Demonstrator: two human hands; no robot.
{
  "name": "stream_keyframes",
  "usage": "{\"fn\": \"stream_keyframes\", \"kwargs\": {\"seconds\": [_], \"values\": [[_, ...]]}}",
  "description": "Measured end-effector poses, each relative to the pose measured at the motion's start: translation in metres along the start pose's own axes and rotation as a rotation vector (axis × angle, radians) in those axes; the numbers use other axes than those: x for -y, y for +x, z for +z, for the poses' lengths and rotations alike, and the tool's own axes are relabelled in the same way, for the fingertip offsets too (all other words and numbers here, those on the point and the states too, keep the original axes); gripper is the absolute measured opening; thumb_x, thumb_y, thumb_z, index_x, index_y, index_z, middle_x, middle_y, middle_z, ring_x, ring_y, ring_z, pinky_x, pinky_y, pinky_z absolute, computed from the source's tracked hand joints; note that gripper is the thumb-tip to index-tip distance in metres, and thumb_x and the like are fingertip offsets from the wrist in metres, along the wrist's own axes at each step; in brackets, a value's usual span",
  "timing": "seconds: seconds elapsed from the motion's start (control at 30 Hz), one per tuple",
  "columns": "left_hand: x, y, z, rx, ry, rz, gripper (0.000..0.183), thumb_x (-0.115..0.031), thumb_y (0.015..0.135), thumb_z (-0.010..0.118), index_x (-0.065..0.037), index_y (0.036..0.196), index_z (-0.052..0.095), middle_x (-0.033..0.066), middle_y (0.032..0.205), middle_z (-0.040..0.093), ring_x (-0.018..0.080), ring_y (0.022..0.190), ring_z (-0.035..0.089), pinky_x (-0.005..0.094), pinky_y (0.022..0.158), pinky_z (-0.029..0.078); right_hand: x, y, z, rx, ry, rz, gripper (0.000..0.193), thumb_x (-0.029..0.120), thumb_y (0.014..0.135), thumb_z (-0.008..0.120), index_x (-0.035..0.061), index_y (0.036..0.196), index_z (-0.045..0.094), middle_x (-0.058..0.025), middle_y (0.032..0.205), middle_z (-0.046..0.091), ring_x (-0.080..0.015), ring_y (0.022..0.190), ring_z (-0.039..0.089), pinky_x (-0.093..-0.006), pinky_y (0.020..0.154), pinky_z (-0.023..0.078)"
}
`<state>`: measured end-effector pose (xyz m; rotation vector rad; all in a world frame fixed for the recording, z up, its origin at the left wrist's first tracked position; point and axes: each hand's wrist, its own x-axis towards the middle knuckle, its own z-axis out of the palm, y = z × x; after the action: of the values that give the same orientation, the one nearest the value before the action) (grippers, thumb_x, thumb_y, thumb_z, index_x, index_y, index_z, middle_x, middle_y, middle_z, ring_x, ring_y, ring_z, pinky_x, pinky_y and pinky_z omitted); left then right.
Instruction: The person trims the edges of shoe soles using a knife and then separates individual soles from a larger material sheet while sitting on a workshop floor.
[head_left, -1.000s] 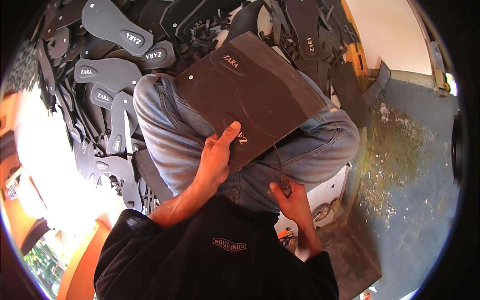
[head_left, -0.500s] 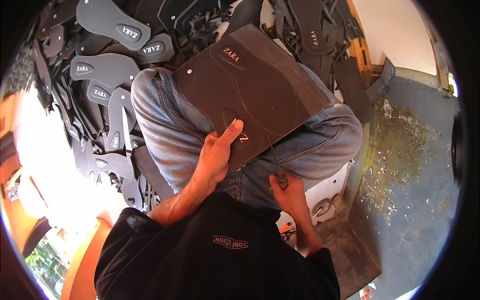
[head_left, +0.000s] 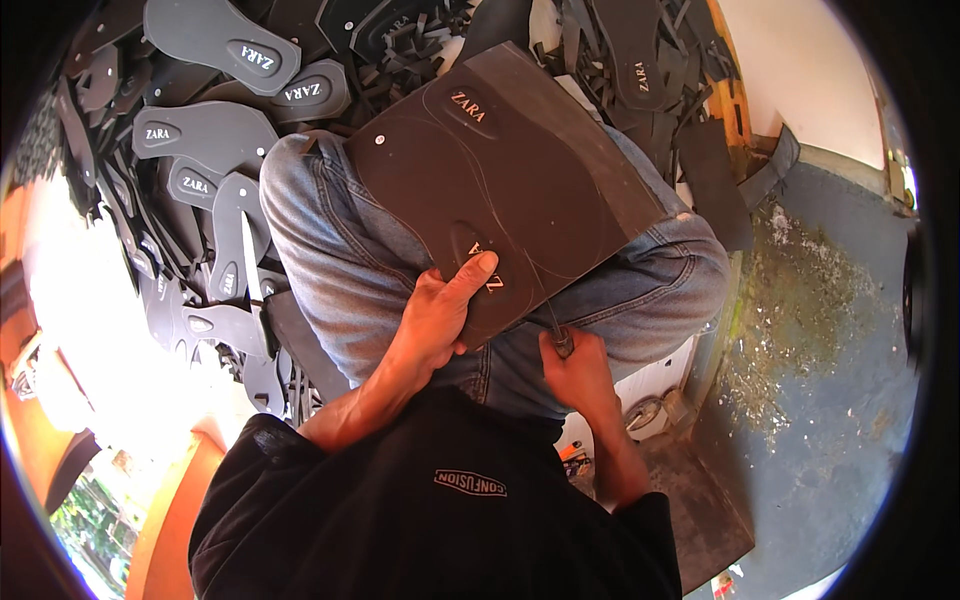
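Observation:
Across my lap lies a dark, flat foam sheet (head_left: 560, 190) with curved sole outlines and raised oval pads with light lettering. My left hand (head_left: 435, 312) is closed on its near left edge, thumb pressed on the top by one pad and the fingers hidden underneath. In my right hand (head_left: 580, 372) is the dark handle of a thin-bladed knife (head_left: 564, 343), held in a fist. The narrow blade crosses the sheet's near edge, along an outline between the two soles; its exact depth cannot be made out.
Dark cut soles (head_left: 222, 45) are heaped at the left and far left. Thin foam scraps (head_left: 400, 75) lie beyond my knees. On the right is a stained grey floor (head_left: 810, 330), with a brown box-like block (head_left: 695, 500) near my right elbow.
My right hand has pushed the knife slightly away from me, so its blade reaches further into the sheet. My left hand keeps its hold, shifted a little.

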<state>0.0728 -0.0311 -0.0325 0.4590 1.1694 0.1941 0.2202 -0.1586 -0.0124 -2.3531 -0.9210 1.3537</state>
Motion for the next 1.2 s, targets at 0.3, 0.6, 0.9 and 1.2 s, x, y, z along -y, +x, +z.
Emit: {"fn": "stream_keyframes", "kwargs": {"seconds": [0.3,0.6,0.9,1.2], "values": [[-0.002,0.000,0.000,0.027,-0.043,-0.011,0.032,-0.036,0.090,0.057,-0.004,0.090,0.059,0.0008,0.061,0.057,0.0068,0.034,0.045,0.0193,0.025,0.028,0.008,0.018,0.002,0.023,-0.028,-0.007,0.021,0.015,0.081,0.058,-0.0037,0.072,0.058,-0.0244,0.067,0.058,-0.0458,0.071,0.056,-0.0481,0.064,0.045],[-0.002,0.000,0.000,0.038,-0.051,-0.001,0.035,-0.038,0.090,0.057,-0.003,0.090,0.059,0.0006,0.058,0.055,0.0064,0.034,0.045,0.0189,0.025,0.029,0.020,0.034,0.007,0.009,-0.043,0.019,0.020,0.016,0.078,0.058,-0.0041,0.079,0.062,-0.0266,0.074,0.060,-0.0464,0.079,0.057,-0.0481,0.071,0.046],[-0.002,0.001,0.001,0.035,-0.017,-0.004,0.041,-0.044,0.090,0.056,-0.004,0.083,0.058,0.0003,0.049,0.050,0.0070,0.032,0.044,0.0194,0.026,0.029,0.019,0.047,0.015,0.005,-0.011,-0.028,0.024,0.015,0.076,0.060,-0.0043,0.090,0.063,-0.0270,0.088,0.062,-0.0448,0.091,0.057,-0.0461,0.079,0.047],[0.004,0.005,-0.002,0.013,0.016,-0.044,0.047,-0.048,0.087,0.057,-0.004,0.071,0.058,0.0004,0.045,0.048,0.0080,0.032,0.044,0.0199,0.027,0.030,0.020,0.058,0.028,-0.011,0.088,-0.173,0.035,0.017,0.078,0.063,0.0024,0.109,0.059,-0.0213,0.106,0.062,-0.0394,0.104,0.056,-0.0426,0.086,0.045]]}}
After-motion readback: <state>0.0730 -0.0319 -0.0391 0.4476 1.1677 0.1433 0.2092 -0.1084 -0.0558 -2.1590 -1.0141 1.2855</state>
